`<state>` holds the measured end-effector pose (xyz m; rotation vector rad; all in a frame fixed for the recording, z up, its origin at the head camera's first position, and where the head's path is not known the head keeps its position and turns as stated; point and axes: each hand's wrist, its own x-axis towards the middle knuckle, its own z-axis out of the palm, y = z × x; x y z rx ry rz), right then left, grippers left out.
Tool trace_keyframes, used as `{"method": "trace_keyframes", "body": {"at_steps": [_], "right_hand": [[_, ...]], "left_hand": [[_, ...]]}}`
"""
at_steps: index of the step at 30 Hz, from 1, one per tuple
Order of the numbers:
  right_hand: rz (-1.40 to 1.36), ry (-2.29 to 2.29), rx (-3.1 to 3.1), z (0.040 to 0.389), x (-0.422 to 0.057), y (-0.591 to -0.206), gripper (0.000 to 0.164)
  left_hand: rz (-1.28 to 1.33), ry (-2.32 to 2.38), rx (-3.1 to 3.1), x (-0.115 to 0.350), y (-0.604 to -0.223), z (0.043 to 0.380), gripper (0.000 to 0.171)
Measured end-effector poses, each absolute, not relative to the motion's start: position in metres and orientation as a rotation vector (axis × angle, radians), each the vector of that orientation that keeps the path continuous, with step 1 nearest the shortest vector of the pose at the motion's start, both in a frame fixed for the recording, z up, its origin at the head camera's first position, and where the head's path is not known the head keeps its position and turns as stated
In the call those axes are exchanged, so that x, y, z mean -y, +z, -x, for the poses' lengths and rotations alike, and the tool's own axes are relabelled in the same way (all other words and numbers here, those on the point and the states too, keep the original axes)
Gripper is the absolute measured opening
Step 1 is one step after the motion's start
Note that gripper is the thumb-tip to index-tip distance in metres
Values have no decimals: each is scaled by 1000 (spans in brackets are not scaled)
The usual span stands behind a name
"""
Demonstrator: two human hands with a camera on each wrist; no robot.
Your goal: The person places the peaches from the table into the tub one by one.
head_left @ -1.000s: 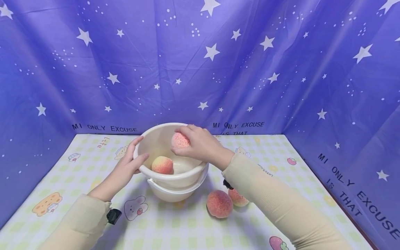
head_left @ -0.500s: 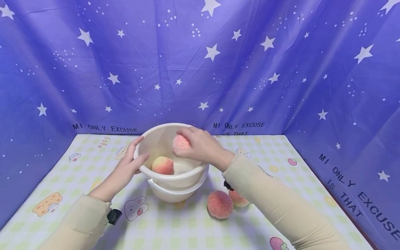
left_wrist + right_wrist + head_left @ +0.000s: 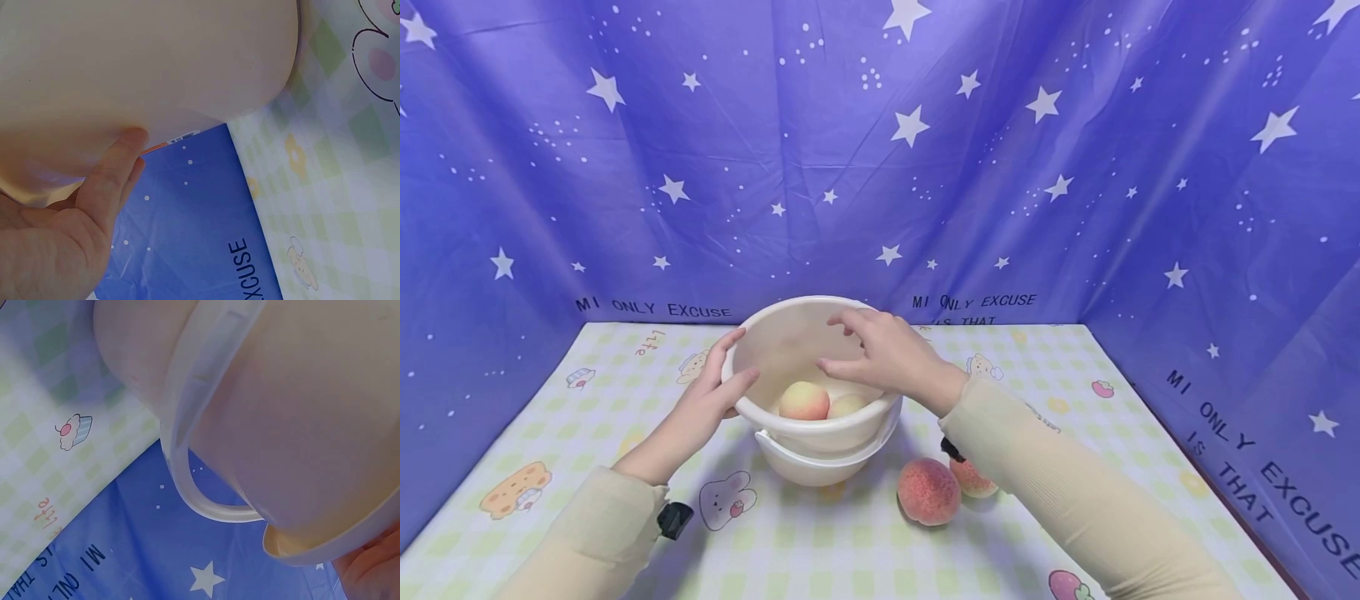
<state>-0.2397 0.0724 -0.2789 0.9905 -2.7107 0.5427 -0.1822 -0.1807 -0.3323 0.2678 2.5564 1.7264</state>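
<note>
A white bucket (image 3: 816, 454) stands on the tablecloth in the head view, tilted towards me. My left hand (image 3: 703, 400) holds its left side, thumb over the rim and fingers along the outer wall; the left wrist view shows those fingers (image 3: 112, 181) against the wall. Inside the bucket lie a yellow-red peach (image 3: 803, 402) and, beside it, a paler peach (image 3: 847, 406) partly hidden by the front rim. Over the right rim, my right hand (image 3: 887, 354) has thumb and fingers spread apart around nothing. Its fingertips reach above the opening.
A red peach (image 3: 929, 492) sits on the table right of the bucket. Behind it another peach (image 3: 973, 477) is partly covered by my right sleeve. The bucket's white handle (image 3: 187, 425) hangs down its outer side. A blue starry curtain (image 3: 820, 167) rises behind the table.
My right hand has let go of the pink peach, which dropped into the bucket. The peach inside shifted slightly right. The left hand and bucket have stayed put.
</note>
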Motion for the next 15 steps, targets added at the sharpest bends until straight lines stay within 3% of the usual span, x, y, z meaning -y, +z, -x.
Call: {"method": "trace_keyframes", "body": {"at_steps": [15], "right_hand": [[-932,536,2687,230,-81,-273,53]], "left_hand": [[-253,1724,-2565,181,-334,183,70]]}}
